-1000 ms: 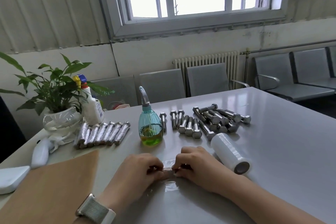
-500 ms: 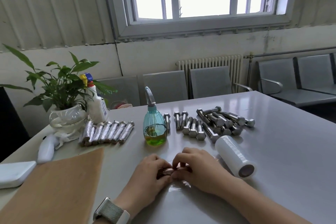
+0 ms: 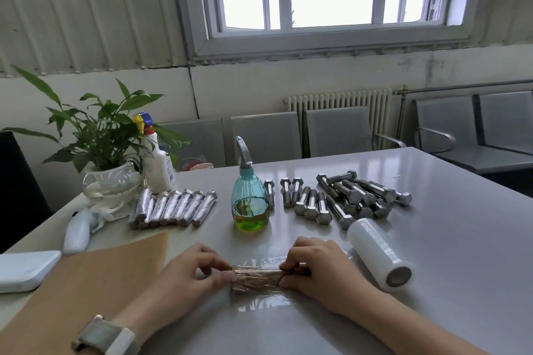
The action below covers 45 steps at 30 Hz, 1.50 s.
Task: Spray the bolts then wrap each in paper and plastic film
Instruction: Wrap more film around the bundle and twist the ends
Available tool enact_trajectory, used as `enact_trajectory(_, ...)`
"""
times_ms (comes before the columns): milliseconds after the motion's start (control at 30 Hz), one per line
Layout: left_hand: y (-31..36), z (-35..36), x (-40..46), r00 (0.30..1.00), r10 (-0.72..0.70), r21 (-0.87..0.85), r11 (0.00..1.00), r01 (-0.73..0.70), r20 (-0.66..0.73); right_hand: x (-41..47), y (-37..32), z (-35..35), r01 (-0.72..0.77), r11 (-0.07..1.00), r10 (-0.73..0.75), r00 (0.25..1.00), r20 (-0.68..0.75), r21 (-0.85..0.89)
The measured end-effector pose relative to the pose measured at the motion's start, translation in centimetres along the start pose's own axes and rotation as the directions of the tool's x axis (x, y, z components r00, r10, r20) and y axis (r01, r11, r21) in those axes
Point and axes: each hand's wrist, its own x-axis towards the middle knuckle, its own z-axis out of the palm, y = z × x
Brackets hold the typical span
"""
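A paper-wrapped bolt [image 3: 256, 277] lies on the white table [image 3: 461, 253] in clear plastic film. My left hand [image 3: 187, 277] pinches its left end and my right hand [image 3: 320, 271] pinches its right end. Loose film [image 3: 265, 301] spreads on the table just in front of it. The film roll [image 3: 377, 251] lies to the right of my right hand. Behind the bolt stands a teal spray bottle [image 3: 250, 204] with green liquid. Several bare steel bolts [image 3: 340, 199] lie to the bottle's right. Several wrapped bolts [image 3: 173, 207] lie in a row to its left.
A sheet of brown paper [image 3: 80, 288] covers the near left of the table. A white box [image 3: 26, 268] and a white handheld device [image 3: 76, 232] lie at the left edge. A potted plant [image 3: 106, 158] and a white spray bottle [image 3: 157, 164] stand at the back left.
My hands have moved apart along the bolt, so its film-covered middle now shows between them. The view has tilted slightly.
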Motion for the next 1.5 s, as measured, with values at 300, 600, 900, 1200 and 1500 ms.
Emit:
enact_trajectory(300,0.2,1.8,0.4,0.999,0.001,0.194,0.981,-0.010,0.045,0.0,-0.3,-0.1,-0.048,0.999,0.047,0.999,0.021,0.011)
enact_trajectory(600,2.8,1.5,1.7,0.999,-0.049,-0.337,0.940,0.041,-0.013,-0.6,-0.4,-0.5,-0.163,0.958,0.172,0.985,-0.019,0.237)
enact_trajectory(900,9.5,8.6,5.6,0.976,0.075,-0.583,0.791,-0.184,-0.206,-1.7,0.4,-1.7,-0.270,0.936,0.287,0.957,-0.047,0.225)
enact_trajectory(1200,8.7,12.6,7.1,0.961,-0.049,-0.655,0.741,-0.147,-0.271,-1.6,0.0,-1.6,-0.289,0.938,0.302,0.952,-0.043,0.194)
enact_trajectory(1500,8.8,12.5,6.7,0.983,-0.054,-0.574,0.816,-0.059,-0.177,-1.7,2.8,-11.6,-0.428,0.903,0.406,0.881,-0.245,-0.042)
